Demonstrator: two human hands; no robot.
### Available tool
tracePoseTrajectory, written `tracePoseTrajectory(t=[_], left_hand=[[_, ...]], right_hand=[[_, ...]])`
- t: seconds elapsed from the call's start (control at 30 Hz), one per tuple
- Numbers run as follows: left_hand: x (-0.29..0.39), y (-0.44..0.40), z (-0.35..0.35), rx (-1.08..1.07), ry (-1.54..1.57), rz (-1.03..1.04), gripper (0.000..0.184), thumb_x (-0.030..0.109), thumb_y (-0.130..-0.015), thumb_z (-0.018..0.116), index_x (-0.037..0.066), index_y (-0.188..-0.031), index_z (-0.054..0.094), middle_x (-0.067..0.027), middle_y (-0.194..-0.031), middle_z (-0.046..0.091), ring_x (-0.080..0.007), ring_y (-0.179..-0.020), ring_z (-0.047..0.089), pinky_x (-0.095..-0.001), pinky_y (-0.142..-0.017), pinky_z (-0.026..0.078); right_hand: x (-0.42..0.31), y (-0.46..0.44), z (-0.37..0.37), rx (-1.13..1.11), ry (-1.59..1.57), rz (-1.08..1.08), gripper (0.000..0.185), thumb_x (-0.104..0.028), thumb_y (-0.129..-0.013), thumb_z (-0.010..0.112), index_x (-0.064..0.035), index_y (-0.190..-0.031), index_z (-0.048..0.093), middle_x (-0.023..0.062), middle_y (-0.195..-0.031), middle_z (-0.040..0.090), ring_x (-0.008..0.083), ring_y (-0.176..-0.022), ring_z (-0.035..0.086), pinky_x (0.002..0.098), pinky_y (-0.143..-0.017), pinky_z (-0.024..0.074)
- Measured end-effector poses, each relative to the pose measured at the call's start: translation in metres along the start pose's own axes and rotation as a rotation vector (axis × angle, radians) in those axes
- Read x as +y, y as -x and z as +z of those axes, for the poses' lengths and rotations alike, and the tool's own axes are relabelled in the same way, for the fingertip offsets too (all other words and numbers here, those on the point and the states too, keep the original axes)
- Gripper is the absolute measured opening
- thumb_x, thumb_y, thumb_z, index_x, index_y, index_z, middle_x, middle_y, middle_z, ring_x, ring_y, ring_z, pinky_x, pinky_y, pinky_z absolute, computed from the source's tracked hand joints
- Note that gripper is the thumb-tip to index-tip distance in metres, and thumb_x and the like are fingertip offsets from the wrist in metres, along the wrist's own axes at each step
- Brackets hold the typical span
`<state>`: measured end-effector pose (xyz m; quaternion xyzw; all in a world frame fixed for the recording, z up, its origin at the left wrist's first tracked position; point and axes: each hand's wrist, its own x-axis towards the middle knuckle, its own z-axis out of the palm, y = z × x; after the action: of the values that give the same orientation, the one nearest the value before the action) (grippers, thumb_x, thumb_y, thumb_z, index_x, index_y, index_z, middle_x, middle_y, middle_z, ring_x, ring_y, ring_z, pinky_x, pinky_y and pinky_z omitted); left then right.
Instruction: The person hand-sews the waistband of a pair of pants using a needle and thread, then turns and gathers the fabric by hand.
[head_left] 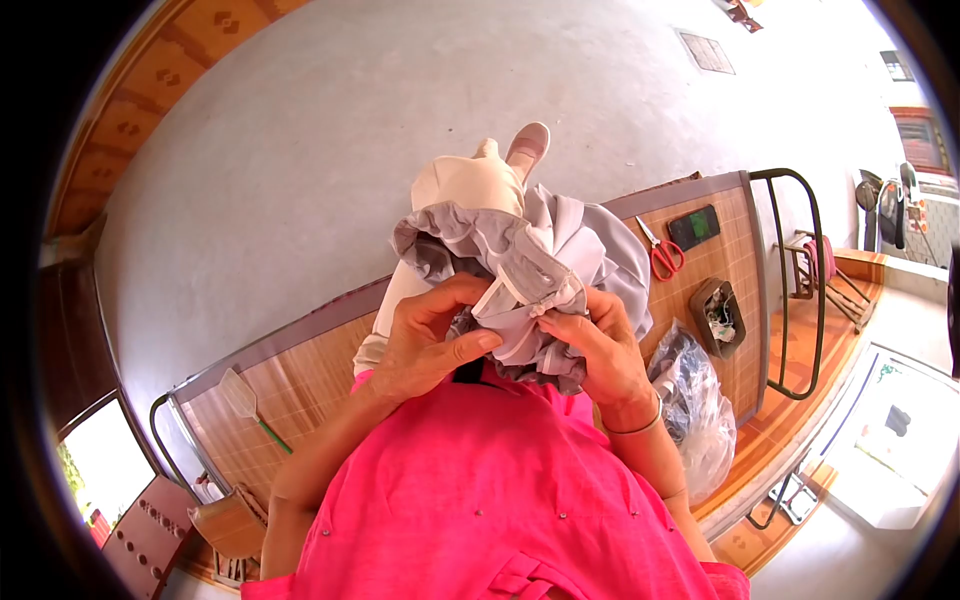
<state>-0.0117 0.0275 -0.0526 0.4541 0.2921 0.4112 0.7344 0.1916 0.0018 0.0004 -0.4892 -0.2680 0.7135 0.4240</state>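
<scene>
A grey garment (590, 235) with a gathered waistband lies bunched over my lap. My left hand (435, 335) grips its edge, thumb on top and fingers folded under the cloth. On the other side my right hand (600, 345) pinches the fabric near a pale flap at the opening. A bracelet circles my right wrist. Both hands are close together in front of my pink top. Whether a needle or thread is between the fingers is too small to tell.
I sit on a bamboo-topped bed (330, 365) with a metal end rail (822, 290). To my right are red-handled scissors (665, 258), a phone (693, 228), a small box of odds and ends (718, 318) and a clear plastic bag (695, 420). A fly swatter (242, 397) lies at left.
</scene>
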Motion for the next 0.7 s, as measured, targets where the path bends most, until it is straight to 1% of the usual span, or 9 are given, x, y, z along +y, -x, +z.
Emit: tracePoseTrajectory(t=[0.1,0.2,0.3,0.37,0.4,0.47,0.5,0.6,0.7], left_hand=[[0.000,0.000,-0.003,-0.009,0.081,-0.013,0.030,0.008,-0.083,0.076,-0.002,-0.109,0.065,-0.0053,-0.100,0.066,-0.0134,-0.100,0.058,-0.0308,-0.091,0.045],[0.010,-0.001,0.003,0.062,0.140,0.023,0.021,0.005,-0.083,0.076,-0.001,-0.099,0.064,-0.0048,-0.094,0.065,-0.0119,-0.093,0.058,-0.0292,-0.085,0.047],[0.036,-0.004,0.001,0.026,0.150,-0.018,0.017,0.002,-0.082,0.076,0.000,-0.090,0.062,-0.0054,-0.093,0.064,-0.0111,-0.088,0.058,-0.0277,-0.078,0.047],[0.067,-0.006,0.008,0.032,-0.001,0.024,0.019,0.002,-0.080,0.077,0.000,-0.087,0.060,-0.0046,-0.089,0.063,-0.0103,-0.082,0.057,-0.0271,-0.072,0.047],[0.084,-0.007,0.012,0.034,-0.077,0.042,0.020,0.002,-0.079,0.078,0.001,-0.085,0.059,-0.0042,-0.087,0.062,-0.0099,-0.079,0.056,-0.0269,-0.068,0.046],[0.119,-0.004,0.019,-0.086,-0.308,0.158,0.022,0.003,-0.078,0.079,0.001,-0.086,0.059,-0.0031,-0.084,0.061,-0.0095,-0.076,0.055,-0.0270,-0.065,0.045],[0.127,-0.002,0.020,-0.148,-0.424,0.215,0.023,0.003,-0.077,0.080,0.001,-0.086,0.059,-0.0026,-0.082,0.061,-0.0094,-0.074,0.054,-0.0270,-0.063,0.044],[0.120,0.002,0.010,-0.138,-0.583,0.255,0.022,0.006,-0.078,0.079,0.000,-0.086,0.059,-0.0018,-0.079,0.058,-0.0076,-0.071,0.051,-0.0255,-0.059,0.041],[0.073,0.005,-0.015,0.078,-0.508,-0.085,0.018,0.008,-0.083,0.075,-0.001,-0.087,0.060,-0.0014,-0.081,0.059,-0.0061,-0.073,0.051,-0.0231,-0.061,0.042]], right_hand=[[0.009,0.000,-0.001,0.016,-0.078,0.006,0.021,-0.011,-0.091,0.061,0.0016,-0.106,0.068,0.0000,-0.088,0.067,0.0039,-0.071,0.057,0.0192,-0.059,0.0458],[0.016,0.000,0.001,0.007,-0.188,0.009,0.019,-0.011,-0.092,0.061,0.0005,-0.106,0.068,0.0011,-0.088,0.067,0.0052,-0.070,0.059,0.0203,-0.059,0.0472],[0.019,0.001,0.007,-0.027,-0.299,0.002,0.019,-0.010,-0.091,0.061,0.0001,-0.106,0.067,0.0023,-0.089,0.067,0.0068,-0.073,0.061,0.0217,-0.061,0.0492],[0.013,0.003,0.017,-0.052,-0.402,-0.006,0.019,-0.009,-0.091,0.060,0.0005,-0.107,0.067,0.0033,-0.091,0.068,0.0080,-0.076,0.062,0.0227,-0.063,0.0504],[0.010,0.004,0.021,-0.153,-0.471,-0.033,0.021,-0.007,-0.090,0.060,0.0017,-0.108,0.065,0.0044,-0.096,0.068,0.0093,-0.082,0.063,0.0232,-0.068,0.0515],[0.008,0.014,0.030,-0.200,-0.560,-0.062,0.022,-0.006,-0.089,0.060,0.0025,-0.109,0.065,0.0053,-0.098,0.068,0.0101,-0.083,0.064,0.0233,-0.069,0.0518],[0.010,0.015,0.034,-0.211,-0.590,-0.054,0.023,-0.006,-0.089,0.060,0.0028,-0.109,0.064,0.0060,-0.100,0.068,0.0109,-0.084,0.064,0.0246,-0.071,0.0529],[0.028,0.009,0.035,-0.260,-0.698,0.019,0.024,-0.007,-0.088,0.061,0.0031,-0.110,0.063,0.0077,-0.103,0.068,0.0130,-0.087,0.066,0.0282,-0.074,0.0558],[0.065,-0.019,0.024,-0.212,-0.826,0.177,0.022,-0.007,-0.091,0.059,-0.0003,-0.112,0.061,0.0069,-0.100,0.067,0.0152,-0.088,0.067,0.0311,-0.075,0.0579]])
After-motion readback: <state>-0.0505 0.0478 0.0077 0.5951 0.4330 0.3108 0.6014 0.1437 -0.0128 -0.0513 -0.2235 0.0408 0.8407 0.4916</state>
